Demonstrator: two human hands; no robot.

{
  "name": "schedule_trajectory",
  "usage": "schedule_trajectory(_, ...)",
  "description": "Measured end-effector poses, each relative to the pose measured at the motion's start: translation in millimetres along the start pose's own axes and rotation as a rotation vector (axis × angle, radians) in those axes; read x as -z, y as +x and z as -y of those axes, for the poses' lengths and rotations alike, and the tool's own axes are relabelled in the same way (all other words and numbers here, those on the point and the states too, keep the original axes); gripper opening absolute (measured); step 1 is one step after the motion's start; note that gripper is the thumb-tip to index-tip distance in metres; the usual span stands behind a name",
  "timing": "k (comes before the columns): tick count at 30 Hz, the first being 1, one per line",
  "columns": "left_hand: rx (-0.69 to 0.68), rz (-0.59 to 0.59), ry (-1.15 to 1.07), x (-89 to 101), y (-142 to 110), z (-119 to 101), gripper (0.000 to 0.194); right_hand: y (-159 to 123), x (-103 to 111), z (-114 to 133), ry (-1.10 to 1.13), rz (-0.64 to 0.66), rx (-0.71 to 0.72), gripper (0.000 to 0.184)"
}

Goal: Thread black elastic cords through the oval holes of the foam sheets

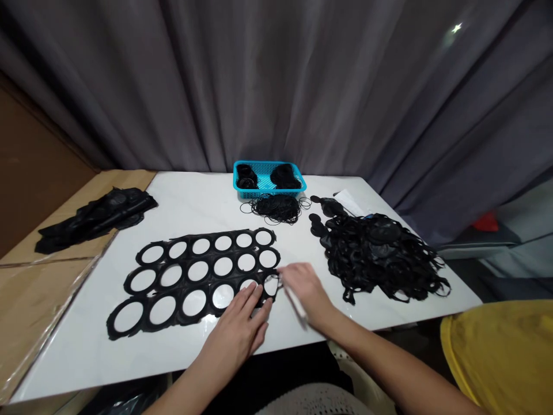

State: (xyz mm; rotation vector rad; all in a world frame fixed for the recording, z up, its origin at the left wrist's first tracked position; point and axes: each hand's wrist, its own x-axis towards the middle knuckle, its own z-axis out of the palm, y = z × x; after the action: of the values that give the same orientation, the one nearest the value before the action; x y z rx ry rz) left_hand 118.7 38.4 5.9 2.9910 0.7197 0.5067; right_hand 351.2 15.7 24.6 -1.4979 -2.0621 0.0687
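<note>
A black rubber sheet (190, 288) punched with rows of round holes lies flat on the white table (86, 346). My left hand (239, 331) rests flat on the sheet's near right corner, fingers stretched out. My right hand (305, 291) is at the sheet's right edge, smeared by motion. Its fingers seem pinched on the thin black ring at the corner hole, and a pale thin tool-like streak crosses the hand; I cannot make out what it is.
A heap of black rubber scrap (380, 253) covers the right side of the table. At the back stands a blue basket (268, 180) with black rings, with loose thin rings (276, 207) before it. Black material (95, 216) lies on cardboard at left. A yellow object (505, 351) is near right.
</note>
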Motion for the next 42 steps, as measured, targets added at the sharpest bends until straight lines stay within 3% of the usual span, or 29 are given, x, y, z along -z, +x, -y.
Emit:
schedule_trajectory(4, 0.006, 0.012, -0.023, 3.3, -0.7, 1.0, 0.040, 18.6, 21.5, -47.0, -0.064, -0.228, -0.329, 0.018)
schedule_trajectory(8, 0.001, 0.005, -0.078, 11.2, -0.1, 7.3, 0.042, 19.6, 24.0, -64.4, 0.309, -0.307, -0.616, 0.019)
schedule_trajectory(15, 0.023, 0.005, -0.173, 44.1, 23.0, 35.5, 0.037, 16.7, -0.4, -47.9, 0.988, -0.312, -0.769, 0.035)
schedule_trajectory(20, 0.033, -0.083, -0.084, 76.2, 50.7, 78.9, 0.033, 21.8, 3.2, -40.9, 1.332, -0.254, -0.818, 0.039)
schedule_trajectory(23, 0.056, -0.168, 0.024, 120.3, 80.8, 113.4, 0.042, 21.7, 5.0, -37.5, 1.497, -0.214, -0.844, 0.037)
schedule_trajectory(27, 0.154, -0.291, 0.164, 225.3, 142.1, 149.8, 0.066, 21.0, 4.0, -37.6, 1.709, -0.223, -0.906, 0.028)
schedule_trajectory(30, 0.221, -0.425, 0.272, 308.5, 182.7, 158.6, 0.082, 21.9, 4.3, -41.4, 1.863, -0.245, -0.971, 0.025)
schedule_trajectory(32, 0.299, -0.550, 0.294, 342.4, 197.0, 158.3, 0.080, 22.6, 6.2, -44.6, 1.964, -0.258, -0.988, 0.024)
schedule_trajectory(33, 0.331, -0.624, 0.301, 348.6, 199.5, 157.7, 0.078, 22.8, 7.6, -46.0, 2.010, -0.268, -0.992, 0.023)
schedule_trajectory(34, 0.335, -0.635, 0.272, 346.7, 198.9, 157.2, 0.075, 22.8, 9.2, -47.1, 2.049, -0.281, -0.996, 0.023)
schedule_trajectory(36, 0.306, -0.580, 0.191, 319.4, 188.0, 155.8, 0.063, 22.8, 12.6, -48.1, 2.105, -0.285, -1.006, 0.022)
schedule_trajectory(37, 0.279, -0.507, 0.155, 295.9, 177.5, 154.0, 0.051, 23.0, 13.9, -47.9, 2.123, -0.275, -1.013, 0.021)
schedule_trajectory(38, 0.234, -0.358, 0.130, 268.1, 163.8, 150.7, 0.043, 23.5, 14.8, -47.0, 2.136, -0.257, -1.023, 0.021)
schedule_trajectory(41, 0.116, 0.005, 0.091, 177.2, 108.1, 130.1, 0.031, 28.2, 13.3, -41.0, 2.132, -0.173, -1.054, 0.020)
schedule_trajectory(42, 0.095, 0.072, 0.069, 149.5, 87.7, 120.6, 0.027, 31.5, 11.2, -38.2, 2.115, -0.147, -1.062, 0.020)
